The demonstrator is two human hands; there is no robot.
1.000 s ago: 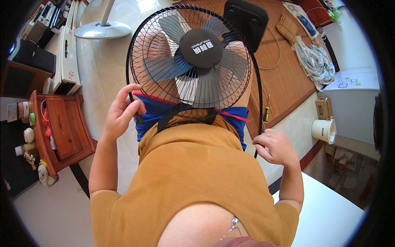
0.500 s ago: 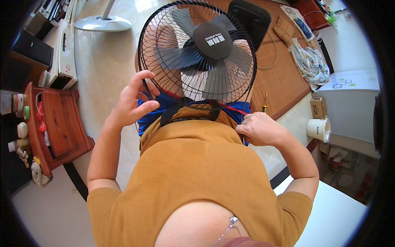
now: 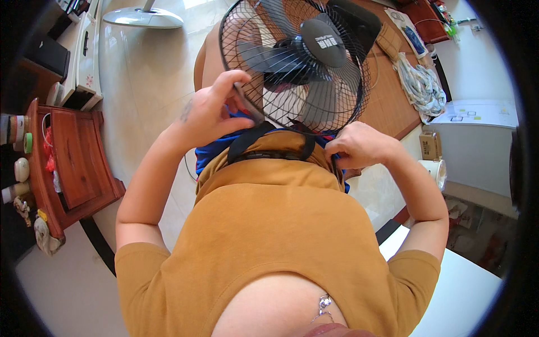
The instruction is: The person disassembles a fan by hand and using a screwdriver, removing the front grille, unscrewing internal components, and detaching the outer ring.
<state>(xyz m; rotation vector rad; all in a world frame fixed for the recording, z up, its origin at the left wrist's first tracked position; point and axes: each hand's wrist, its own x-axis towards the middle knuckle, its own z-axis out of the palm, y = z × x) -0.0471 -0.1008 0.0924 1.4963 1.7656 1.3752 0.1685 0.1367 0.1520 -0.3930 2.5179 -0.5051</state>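
Wearing an ochre shirt (image 3: 275, 224); near its hem, pinching a dark bar (image 3: 335, 164) with the right hand (image 3: 362, 145). Curving the left hand (image 3: 212, 109) around a dark strip (image 3: 250, 104); cannot tell if clamped. Facing a tilted fan (image 3: 306, 60) just beyond, then a brown mat (image 3: 387, 112).

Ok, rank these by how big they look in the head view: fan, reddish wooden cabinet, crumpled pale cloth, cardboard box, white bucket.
1. Fan
2. Reddish wooden cabinet
3. Crumpled pale cloth

Unranked, smallest: cardboard box and white bucket; they look alike, and the forearm partly hides the bucket.
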